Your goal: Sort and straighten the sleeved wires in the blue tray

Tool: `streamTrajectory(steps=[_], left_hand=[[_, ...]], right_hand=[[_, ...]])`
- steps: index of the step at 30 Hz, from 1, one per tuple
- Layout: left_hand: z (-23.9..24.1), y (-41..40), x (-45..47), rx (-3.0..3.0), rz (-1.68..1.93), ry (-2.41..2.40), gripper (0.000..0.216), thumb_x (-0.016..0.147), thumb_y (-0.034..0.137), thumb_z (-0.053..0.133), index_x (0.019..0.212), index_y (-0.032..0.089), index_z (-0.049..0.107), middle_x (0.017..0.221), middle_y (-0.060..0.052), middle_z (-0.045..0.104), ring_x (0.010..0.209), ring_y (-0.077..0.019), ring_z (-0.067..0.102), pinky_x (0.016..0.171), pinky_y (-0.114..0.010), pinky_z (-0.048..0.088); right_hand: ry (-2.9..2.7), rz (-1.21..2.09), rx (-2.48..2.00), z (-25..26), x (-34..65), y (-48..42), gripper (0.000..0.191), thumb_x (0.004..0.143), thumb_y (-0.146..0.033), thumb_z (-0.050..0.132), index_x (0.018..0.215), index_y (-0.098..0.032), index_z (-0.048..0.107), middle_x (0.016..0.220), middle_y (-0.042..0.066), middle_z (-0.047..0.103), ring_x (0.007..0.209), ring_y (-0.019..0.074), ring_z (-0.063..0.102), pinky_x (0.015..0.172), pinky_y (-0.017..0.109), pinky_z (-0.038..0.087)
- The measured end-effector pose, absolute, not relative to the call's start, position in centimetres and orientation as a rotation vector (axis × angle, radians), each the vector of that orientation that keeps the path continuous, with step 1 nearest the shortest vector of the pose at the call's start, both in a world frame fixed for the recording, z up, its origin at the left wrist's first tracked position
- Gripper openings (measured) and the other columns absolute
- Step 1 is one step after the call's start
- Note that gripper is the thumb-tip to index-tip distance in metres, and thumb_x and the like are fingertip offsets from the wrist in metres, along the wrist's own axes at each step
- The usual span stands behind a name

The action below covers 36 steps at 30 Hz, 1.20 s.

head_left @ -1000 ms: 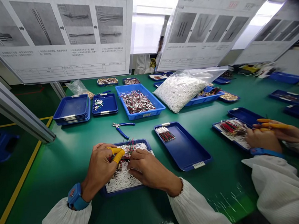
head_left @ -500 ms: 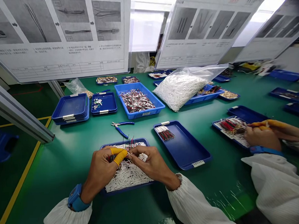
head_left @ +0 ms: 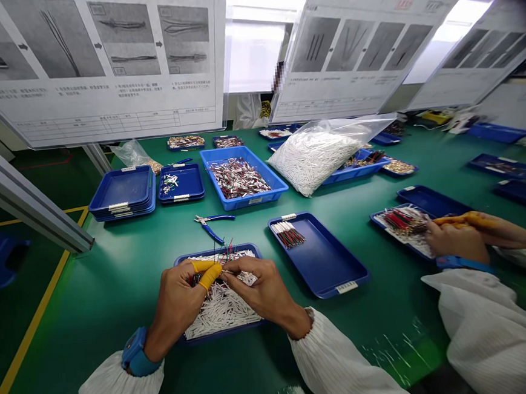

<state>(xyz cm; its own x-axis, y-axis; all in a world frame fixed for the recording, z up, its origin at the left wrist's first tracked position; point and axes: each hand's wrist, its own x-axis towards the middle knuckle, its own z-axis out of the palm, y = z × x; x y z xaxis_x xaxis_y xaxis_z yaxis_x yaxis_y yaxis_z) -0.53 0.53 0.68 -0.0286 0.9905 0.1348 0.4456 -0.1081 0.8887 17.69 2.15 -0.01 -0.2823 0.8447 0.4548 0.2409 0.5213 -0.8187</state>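
Over a blue tray (head_left: 255, 253) full of short white sleeves (head_left: 229, 314), my two hands meet fingertip to fingertip. My left hand (head_left: 179, 301), with yellow finger cots on thumb and forefinger, pinches thin coloured wires (head_left: 227, 249) whose ends stick up above the fingers. My right hand (head_left: 270, 290) is closed in a pinch against the left fingertips; the small piece between its fingers is hidden. More dark wires lie in the tray under my left hand, partly covered. To the right, a long blue tray (head_left: 327, 259) holds a row of white-tipped red and black wires (head_left: 289, 234).
Blue-handled cutters (head_left: 215, 225) lie open beyond my tray. Farther back stand stacked trays (head_left: 121, 193), a bin (head_left: 269, 193) of wire pieces and a bag (head_left: 308, 160) of white sleeves. At right, a co-worker's hands (head_left: 457, 239) work over another tray. Instruction sheets (head_left: 114, 105) hang above.
The view has shifted slightly. My hands stay together over the tray, and my right fingers have shifted slightly at the pinch. The co-worker's hands remain over their tray.
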Motion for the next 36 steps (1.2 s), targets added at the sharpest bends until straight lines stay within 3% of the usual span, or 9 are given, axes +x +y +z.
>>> streamTrajectory(steps=[4,10,14,20,25,36], left_hand=[[0.8,0.4,-0.4,1.611,1.175,1.493,0.021,0.080,0.031,0.067,0.091,0.022,0.082,0.091,-0.005,0.078,0.085,-0.0232,0.073,0.066,-0.029,0.060],[0.7,0.4,-0.3,1.626,1.161,1.489,0.020,0.082,0.031,0.068,0.094,0.022,0.082,0.090,-0.004,0.079,0.081,-0.0218,0.072,0.061,-0.028,0.058],[0.6,0.5,-0.3,1.755,1.108,1.493,0.017,0.083,0.032,0.070,0.090,0.024,0.082,0.084,-0.004,0.079,0.078,-0.0217,0.072,0.064,-0.030,0.057],[0.9,0.5,0.0,1.928,1.054,1.483,0.012,0.082,0.032,0.072,0.086,0.026,0.082,0.084,-0.002,0.079,0.080,-0.0221,0.071,0.076,-0.036,0.055],[0.8,0.6,0.0,1.972,1.028,1.484,0.010,0.082,0.032,0.073,0.086,0.027,0.081,0.086,-0.001,0.080,0.083,-0.0229,0.072,0.082,-0.040,0.052],[0.7,0.6,-0.1,1.981,1.049,1.492,0.009,0.082,0.031,0.073,0.085,0.027,0.081,0.084,-0.002,0.080,0.082,-0.0232,0.072,0.080,-0.038,0.052]], right_hand=[[-1.738,0.899,-0.921,-0.2,17.6,2.1,0.012,0.088,-0.023,0.070,0.095,-0.021,0.079,0.090,0.006,0.080,0.080,0.0227,0.074,0.071,0.033,0.060],[-1.546,1.140,-0.988,0.1,17.8,2.1,0.014,0.087,-0.032,0.073,0.089,-0.019,0.077,0.081,0.005,0.077,0.074,0.0213,0.071,0.066,0.032,0.058],[-1.195,1.278,-0.904,0.7,18.3,2.6,0.019,0.084,-0.037,0.078,0.088,-0.020,0.071,0.083,0.004,0.077,0.079,0.0205,0.073,0.074,0.033,0.059],[-1.016,1.296,-0.838,1.4,19.1,3.1,0.017,0.080,-0.034,0.081,0.087,-0.022,0.072,0.086,0.002,0.078,0.087,0.0201,0.073,0.089,0.038,0.058],[-0.993,1.320,-0.848,1.2,19.2,3.3,0.019,0.079,-0.037,0.082,0.086,-0.021,0.074,0.086,0.003,0.078,0.087,0.0203,0.072,0.088,0.038,0.058],[-1.072,1.354,-0.874,1.5,19.5,3.1,0.020,0.078,-0.038,0.082,0.085,-0.022,0.074,0.085,0.002,0.078,0.082,0.0192,0.072,0.088,0.038,0.058]])
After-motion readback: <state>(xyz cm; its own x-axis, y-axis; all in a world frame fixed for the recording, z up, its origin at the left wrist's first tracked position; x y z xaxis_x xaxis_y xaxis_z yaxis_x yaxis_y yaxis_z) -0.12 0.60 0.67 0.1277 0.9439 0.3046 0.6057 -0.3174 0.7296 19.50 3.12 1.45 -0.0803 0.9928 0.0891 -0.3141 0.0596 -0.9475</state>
